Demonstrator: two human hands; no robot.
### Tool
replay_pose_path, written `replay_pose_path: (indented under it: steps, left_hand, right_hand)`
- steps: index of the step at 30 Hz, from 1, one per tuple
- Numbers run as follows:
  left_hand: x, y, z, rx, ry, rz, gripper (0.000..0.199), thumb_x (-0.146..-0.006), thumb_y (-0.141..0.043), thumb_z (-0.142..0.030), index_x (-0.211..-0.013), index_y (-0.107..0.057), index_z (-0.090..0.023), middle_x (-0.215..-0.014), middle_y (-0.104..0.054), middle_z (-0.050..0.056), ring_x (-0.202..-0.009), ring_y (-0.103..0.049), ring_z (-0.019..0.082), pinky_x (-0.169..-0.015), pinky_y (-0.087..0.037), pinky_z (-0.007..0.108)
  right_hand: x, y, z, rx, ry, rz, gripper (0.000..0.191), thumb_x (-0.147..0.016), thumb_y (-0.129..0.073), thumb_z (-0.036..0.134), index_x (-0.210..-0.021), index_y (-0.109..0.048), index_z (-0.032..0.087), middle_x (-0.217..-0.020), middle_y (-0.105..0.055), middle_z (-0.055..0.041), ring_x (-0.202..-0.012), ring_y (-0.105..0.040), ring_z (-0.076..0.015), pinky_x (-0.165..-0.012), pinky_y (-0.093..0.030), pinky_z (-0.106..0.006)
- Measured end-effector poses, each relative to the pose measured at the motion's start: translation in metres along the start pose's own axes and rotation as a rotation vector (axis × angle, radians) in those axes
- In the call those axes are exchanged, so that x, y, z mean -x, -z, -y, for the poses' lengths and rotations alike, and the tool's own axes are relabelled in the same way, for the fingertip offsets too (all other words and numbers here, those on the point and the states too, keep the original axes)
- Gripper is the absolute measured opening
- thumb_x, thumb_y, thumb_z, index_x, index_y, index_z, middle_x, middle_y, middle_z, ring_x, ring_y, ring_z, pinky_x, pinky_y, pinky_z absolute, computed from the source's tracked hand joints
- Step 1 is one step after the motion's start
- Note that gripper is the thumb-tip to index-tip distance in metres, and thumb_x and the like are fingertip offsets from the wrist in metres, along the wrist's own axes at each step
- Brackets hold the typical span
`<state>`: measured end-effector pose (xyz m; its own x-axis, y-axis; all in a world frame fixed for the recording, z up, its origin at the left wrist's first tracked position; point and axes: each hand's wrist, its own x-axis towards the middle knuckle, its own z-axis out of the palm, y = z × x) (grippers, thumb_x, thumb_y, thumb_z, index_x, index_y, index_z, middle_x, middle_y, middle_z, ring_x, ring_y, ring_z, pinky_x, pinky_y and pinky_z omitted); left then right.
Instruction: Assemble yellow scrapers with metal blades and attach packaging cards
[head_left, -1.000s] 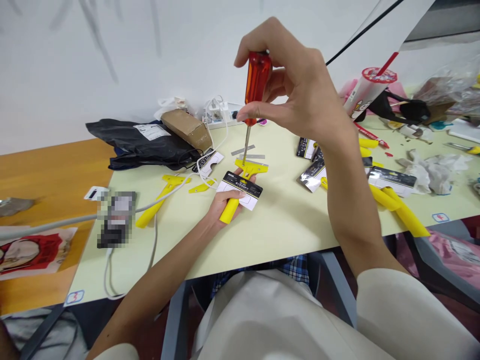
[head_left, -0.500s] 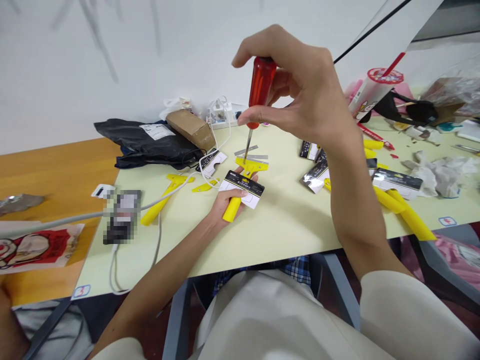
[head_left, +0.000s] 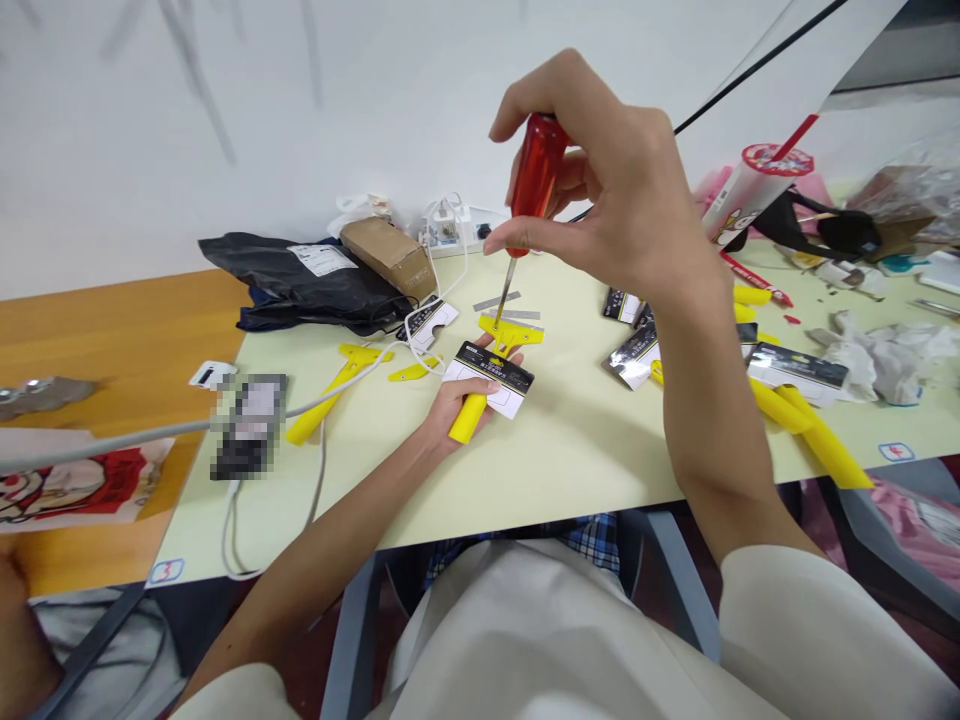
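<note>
My left hand (head_left: 454,408) is wrapped round the handle of a yellow scraper (head_left: 469,418), whose wide head points away from me. A black and white card (head_left: 501,378) lies across the scraper under my left thumb. Above, my right hand (head_left: 600,180) holds a red-handled screwdriver (head_left: 537,170) between thumb and fingers, the index finger arched over its top. The screwdriver's tip meets the left end of the scraper head. Just behind the head lie two thin metal blades (head_left: 496,301).
At left are another yellow scraper (head_left: 322,405), a phone (head_left: 251,425) with a white cable, a black plastic bag (head_left: 300,285) and a brown box (head_left: 390,255). At right are several yellow handles (head_left: 825,440), cards (head_left: 799,370), crumpled tissue (head_left: 900,355) and a drink cup (head_left: 757,195).
The right hand and the top of the screwdriver have shifted slightly right, so the screwdriver leans more. The whole view has moved a little. Both hands keep their holds.
</note>
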<state>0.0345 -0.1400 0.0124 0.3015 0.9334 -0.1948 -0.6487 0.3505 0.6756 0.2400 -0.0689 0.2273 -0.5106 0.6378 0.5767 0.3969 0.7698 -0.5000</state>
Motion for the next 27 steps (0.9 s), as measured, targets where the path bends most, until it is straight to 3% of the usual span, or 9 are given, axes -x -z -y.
replay_pose_path:
  steps: [5, 10, 16, 23, 27]
  left_hand:
    - [0.0, 0.0, -0.001, 0.018, 0.003, -0.019, 0.095, -0.07, -0.085, -0.004, -0.158, -0.06, -0.029, -0.154, -0.074, 0.008, -0.145, -0.07, 0.032, -0.128, -0.05, 0.048]
    - [0.001, -0.005, -0.004, 0.025, 0.005, -0.013, 0.096, -0.07, -0.084, -0.003, -0.159, -0.06, -0.03, -0.159, -0.07, 0.01, -0.15, -0.066, 0.035, -0.132, -0.046, 0.053]
    - [0.001, -0.004, -0.003, 0.026, 0.017, 0.012, 0.099, -0.07, -0.085, -0.003, -0.162, -0.057, -0.031, -0.159, -0.07, 0.009, -0.15, -0.066, 0.034, -0.132, -0.046, 0.052]
    - [0.002, -0.006, -0.006, 0.05, 0.024, -0.023, 0.098, -0.071, -0.083, -0.003, -0.161, -0.057, -0.031, -0.16, -0.07, 0.01, -0.151, -0.065, 0.035, -0.13, -0.047, 0.052]
    - [0.002, -0.004, -0.006, 0.06, 0.031, -0.033, 0.099, -0.071, -0.083, -0.001, -0.162, -0.056, -0.031, -0.16, -0.069, 0.011, -0.151, -0.065, 0.036, -0.13, -0.047, 0.053]
  right_hand:
    - [-0.001, -0.002, 0.001, -0.103, 0.075, 0.06, 0.044, -0.093, -0.075, 0.044, -0.133, -0.058, 0.042, -0.129, -0.073, -0.0019, -0.119, -0.07, -0.0314, -0.1, -0.064, -0.05]
    - [0.0, -0.001, -0.001, -0.092, 0.012, 0.034, 0.048, -0.089, -0.08, 0.043, -0.132, -0.06, 0.042, -0.109, -0.074, -0.0013, -0.104, -0.073, -0.033, -0.09, -0.066, -0.052]
    - [-0.005, -0.005, -0.011, -0.022, 0.054, -0.041, 0.043, -0.086, -0.086, 0.057, -0.119, -0.064, 0.041, -0.097, -0.073, -0.001, -0.09, -0.07, -0.0319, -0.084, -0.065, -0.051]
    - [-0.005, -0.01, -0.006, -0.061, 0.06, -0.017, 0.043, -0.08, -0.087, 0.05, -0.115, -0.062, 0.046, -0.099, -0.077, -0.0013, -0.097, -0.073, -0.0396, -0.083, -0.064, -0.058]
    - [-0.003, -0.007, -0.002, -0.079, 0.071, 0.031, 0.042, -0.081, -0.086, 0.041, -0.116, -0.064, 0.047, -0.103, -0.077, 0.0011, -0.099, -0.074, -0.0378, -0.087, -0.065, -0.058]
